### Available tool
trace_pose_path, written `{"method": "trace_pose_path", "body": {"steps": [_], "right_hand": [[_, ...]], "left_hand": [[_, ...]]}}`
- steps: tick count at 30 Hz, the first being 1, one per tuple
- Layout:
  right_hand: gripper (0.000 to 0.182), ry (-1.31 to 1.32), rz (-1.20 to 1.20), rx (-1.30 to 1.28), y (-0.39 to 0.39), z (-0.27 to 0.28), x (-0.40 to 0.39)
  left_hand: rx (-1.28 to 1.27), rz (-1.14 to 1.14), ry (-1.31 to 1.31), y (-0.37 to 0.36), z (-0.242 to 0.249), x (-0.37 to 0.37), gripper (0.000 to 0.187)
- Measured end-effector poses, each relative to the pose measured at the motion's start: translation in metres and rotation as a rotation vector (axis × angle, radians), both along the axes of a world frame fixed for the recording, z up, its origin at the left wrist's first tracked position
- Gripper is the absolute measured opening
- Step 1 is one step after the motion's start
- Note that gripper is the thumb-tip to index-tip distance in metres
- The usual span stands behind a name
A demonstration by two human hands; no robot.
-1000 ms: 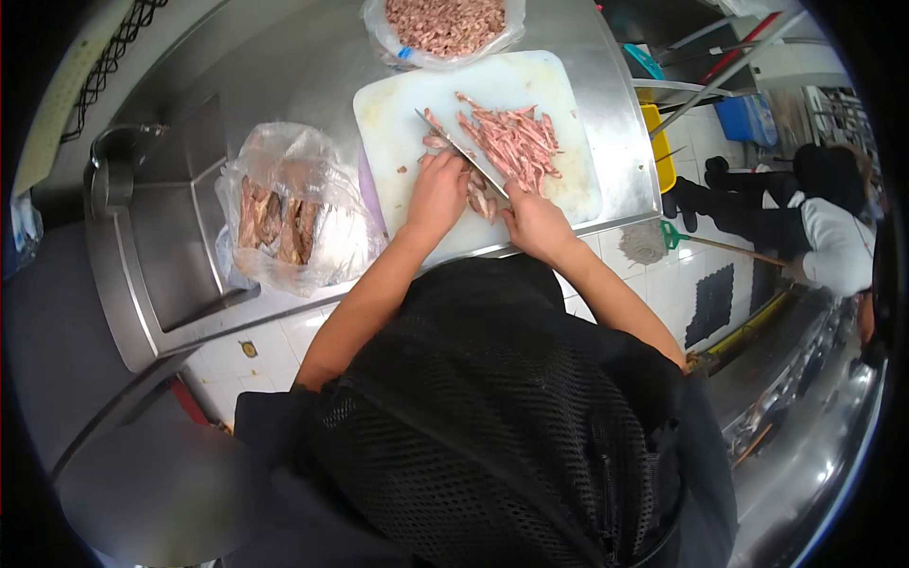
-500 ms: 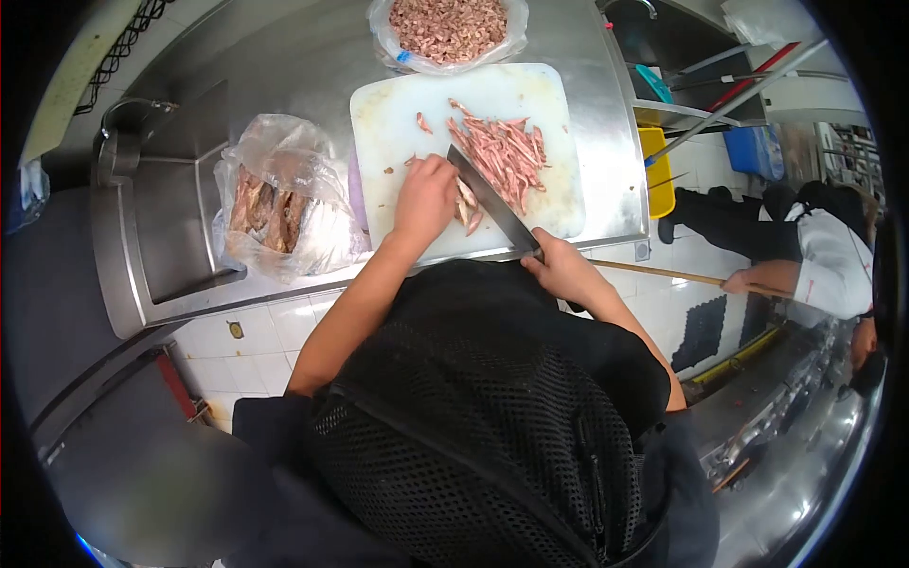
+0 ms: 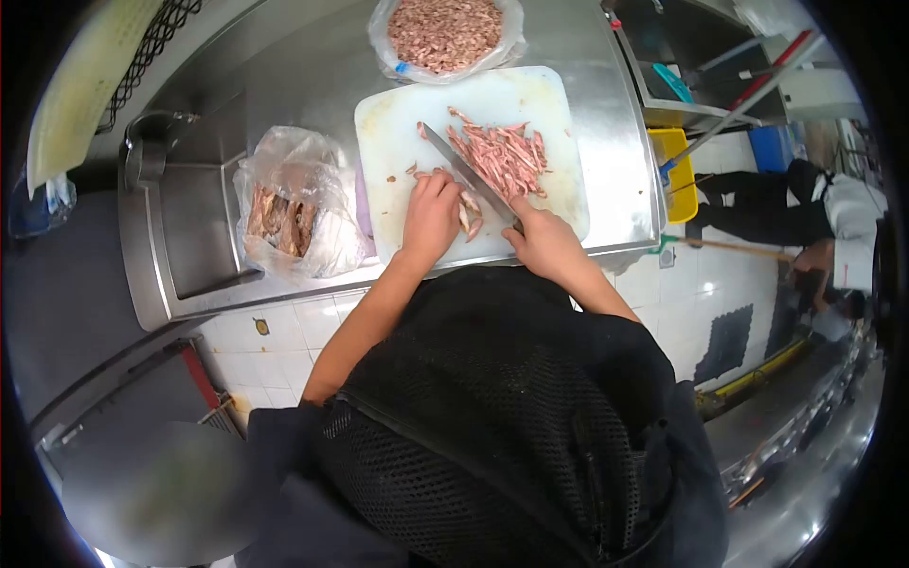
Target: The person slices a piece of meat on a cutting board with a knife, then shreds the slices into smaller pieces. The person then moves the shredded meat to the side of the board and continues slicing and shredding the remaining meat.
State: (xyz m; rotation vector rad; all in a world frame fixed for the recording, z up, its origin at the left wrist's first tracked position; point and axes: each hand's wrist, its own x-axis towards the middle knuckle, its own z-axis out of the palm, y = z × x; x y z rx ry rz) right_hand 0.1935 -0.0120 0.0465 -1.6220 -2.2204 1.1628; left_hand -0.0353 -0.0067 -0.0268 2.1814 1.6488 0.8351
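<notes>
My right hand is wrapped round the handle of a knife, whose long blade points up and left across the white cutting board. Curled fingers of my left hand press on a piece of meat, partly hidden under them, just left of the blade. Right of the knife lies a loose heap of pinkish meat strips. A few small scraps are scattered near the blade tip and my left fingertips.
Behind the board stands a plastic bag of chopped meat. To the left, an open bag holds larger brown pieces beside a metal sink. A yellow bin is past the counter's right edge, near a person with a long-handled tool.
My right hand and the knife have moved forward, with the tip now farther up the board. My left hand stays on the meat. The view has shifted slightly, and the other person has changed posture.
</notes>
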Motion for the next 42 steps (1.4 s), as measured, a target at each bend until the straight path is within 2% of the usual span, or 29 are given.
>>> {"method": "trace_pose_path", "body": {"steps": [3, 7, 12, 13, 15, 20, 23, 25, 28, 34, 38, 42], "right_hand": [[0.036, -0.055, 0.017, -0.004, -0.013, 0.007, 0.014], [0.034, -0.085, 0.082, -0.063, -0.036, 0.018, 0.026], [0.033, -0.266, 0.103, -0.273, -0.041, 0.054, 0.031], [0.033, -0.272, 0.099, -0.275, -0.043, 0.041, 0.030], [0.030, -0.100, 0.046, -0.097, -0.049, -0.008, 0.021], [0.032, -0.045, -0.036, -0.134, -0.026, -0.034, 0.011], [0.031, 0.011, -0.078, -0.138, -0.023, -0.019, 0.022], [0.029, -0.159, -0.099, -0.039, -0.030, 0.006, 0.022], [0.029, -0.144, -0.134, -0.084, -0.039, 0.027, 0.026], [0.029, -0.194, -0.044, -0.118, -0.060, 0.025, 0.025], [0.030, -0.229, -0.038, -0.108, -0.063, 0.042, 0.023], [0.030, -0.216, -0.013, -0.203, -0.064, 0.045, 0.029]], "left_hand": [[-0.011, -0.076, -0.025, -0.008, -0.002, 0.004, 0.015], [0.038, -0.071, 0.072, -0.005, -0.006, 0.002, 0.015], [0.076, -0.089, 0.042, -0.003, -0.012, 0.002, 0.010], [0.075, -0.092, 0.035, -0.001, -0.011, 0.002, 0.010], [0.034, -0.109, 0.072, -0.001, -0.009, 0.001, 0.010], [0.052, -0.122, 0.036, -0.002, -0.016, -0.002, 0.006], [0.078, -0.092, -0.023, -0.002, -0.019, 0.002, 0.007], [0.089, -0.057, -0.046, -0.006, -0.020, -0.001, 0.009], [0.086, -0.041, -0.105, -0.006, -0.019, 0.002, 0.012], [0.068, -0.024, -0.112, -0.003, -0.020, 0.001, 0.011], [0.061, -0.034, -0.087, -0.005, -0.022, -0.001, 0.011], [0.068, -0.047, -0.048, -0.003, -0.022, 0.000, 0.010]]}}
